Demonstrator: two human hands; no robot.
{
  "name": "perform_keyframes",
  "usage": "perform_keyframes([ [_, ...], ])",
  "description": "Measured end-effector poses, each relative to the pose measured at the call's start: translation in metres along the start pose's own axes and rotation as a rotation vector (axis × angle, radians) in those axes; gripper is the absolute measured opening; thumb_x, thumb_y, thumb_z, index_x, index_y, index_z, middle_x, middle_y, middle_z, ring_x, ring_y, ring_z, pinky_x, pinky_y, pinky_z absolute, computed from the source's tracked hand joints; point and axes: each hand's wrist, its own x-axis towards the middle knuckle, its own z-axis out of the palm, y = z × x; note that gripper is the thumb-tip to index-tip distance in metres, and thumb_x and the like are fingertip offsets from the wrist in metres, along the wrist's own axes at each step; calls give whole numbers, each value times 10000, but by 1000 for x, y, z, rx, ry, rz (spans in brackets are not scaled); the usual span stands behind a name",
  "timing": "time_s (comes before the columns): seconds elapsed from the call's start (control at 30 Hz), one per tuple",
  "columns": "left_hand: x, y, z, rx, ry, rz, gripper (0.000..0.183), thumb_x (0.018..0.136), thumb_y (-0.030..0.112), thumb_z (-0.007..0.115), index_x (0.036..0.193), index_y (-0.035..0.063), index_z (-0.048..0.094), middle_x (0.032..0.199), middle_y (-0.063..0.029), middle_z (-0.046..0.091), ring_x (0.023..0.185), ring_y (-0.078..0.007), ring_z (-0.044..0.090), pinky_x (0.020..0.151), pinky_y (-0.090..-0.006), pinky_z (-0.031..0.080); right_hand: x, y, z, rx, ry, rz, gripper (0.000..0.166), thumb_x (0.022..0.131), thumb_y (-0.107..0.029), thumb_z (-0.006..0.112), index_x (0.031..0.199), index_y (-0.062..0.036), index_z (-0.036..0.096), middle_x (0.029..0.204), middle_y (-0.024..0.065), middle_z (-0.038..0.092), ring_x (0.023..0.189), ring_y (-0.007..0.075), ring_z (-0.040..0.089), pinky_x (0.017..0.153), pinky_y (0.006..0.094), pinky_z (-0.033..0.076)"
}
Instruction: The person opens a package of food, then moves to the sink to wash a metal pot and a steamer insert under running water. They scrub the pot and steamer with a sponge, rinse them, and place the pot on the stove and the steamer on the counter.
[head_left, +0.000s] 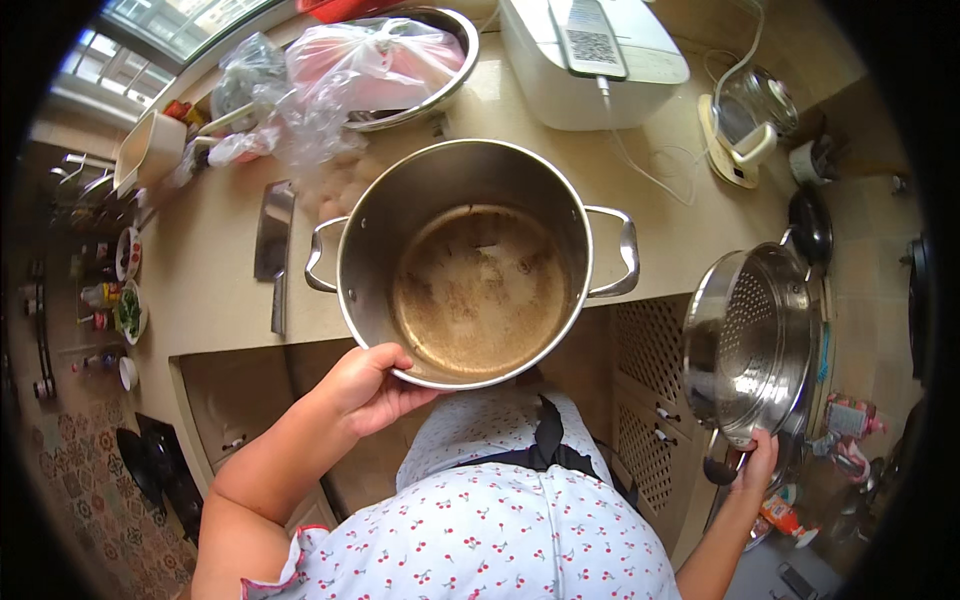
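Note:
A two-handled stainless steel pot (465, 277) is in front of me at the counter edge, its mouth towards me. Nothing stands inside it, and its bottom is stained brown. My left hand (386, 394) grips the near rim, thumb over the edge and fingers underneath. Out to the right, my right hand (754, 461) holds a steel steamer insert (750, 322) by its lower rim, tilted on its side with the perforated base showing. Close to that hand is a dark round-bowled utensil (720, 470); whether the hand touches it is unclear.
Left of the pot lies a cleaver (274, 240) on the counter (202, 285). Behind are a steel basin (469, 52) with plastic bags and a white plastic box (570, 97) bearing a charging phone (589, 37). A kitchen scale (724, 154) and glass jar (757, 101) stand back right.

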Motion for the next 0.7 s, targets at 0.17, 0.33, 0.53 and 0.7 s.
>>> perform_keyframes([
  [0.17,-26,-7,-19,-82,-28,30,353,839,10,428,1161,-132,458,1152,-240,556,1038,-342,603,908,-418,540,17,27,36,-46,-169,25,233,780,-61,510,1012,-64,523,788,-16,509,645,84,473,583,228,408],
  [0.33,-60,-4,-25,-91,114,58,307,837,17,452,1109,-119,496,1138,-227,565,1001,-318,620,872,-401,553,32,56,90,-90,-435,73,483,771,-1,445,1254,20,451,1103,89,571,949,185,566,828,289,451],
  [0.53,-99,-2,-38,-80,215,132,269,822,13,458,1066,-88,511,1113,-203,573,968,-311,624,853,-438,548,22,79,161,-145,-583,-2,506,773,21,416,1279,36,425,1175,115,553,1036,216,548,920,323,415],
  [0.7,-136,6,-25,16,320,185,336,813,0,443,1138,-82,479,1122,-197,572,1000,-317,612,869,-455,538,3,98,213,-69,-661,-9,503,784,7,417,1285,38,410,1217,116,527,1099,220,514,972,323,377],
])
